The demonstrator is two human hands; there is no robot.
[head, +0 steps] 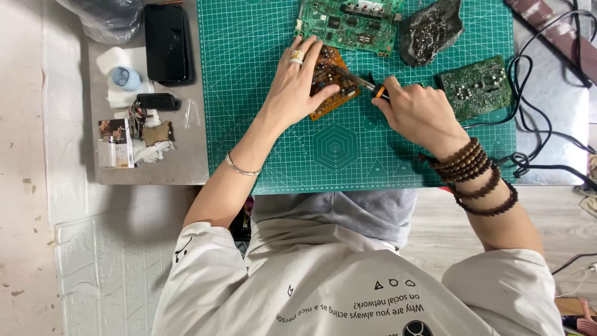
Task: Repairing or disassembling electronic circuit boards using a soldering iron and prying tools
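Covering most of the tabletop (186, 168), a green cutting mat (280, 143) carries everything being worked on. Near its far edge lies a large green circuit board (348, 25), with a crumpled dark foil-like lump (429, 28) just beside it toward the right. A smaller green circuit board (476, 87) sits close to the mat's right edge, where black cables (547, 124) trail off the tabletop. Off the mat, near the far left corner, a black phone (166, 42) lies flat, with a small black device, a pale blue object on white tissue and some scraps nearer the left edge.

Toward the middle of the mat rests an orange-brown circuit board (339, 96), turned at an angle. The left hand (298, 84), wearing a ring and a thin bracelet, presses flat on it, fingers spread over its left part and thumb against its near edge. The right hand (416, 112), wrist wrapped in wooden beads, is closed around the orange-and-black handle of a soldering iron (364, 82), whose metal shaft slants across the orange-brown board, its tip hidden by the left hand's fingers.
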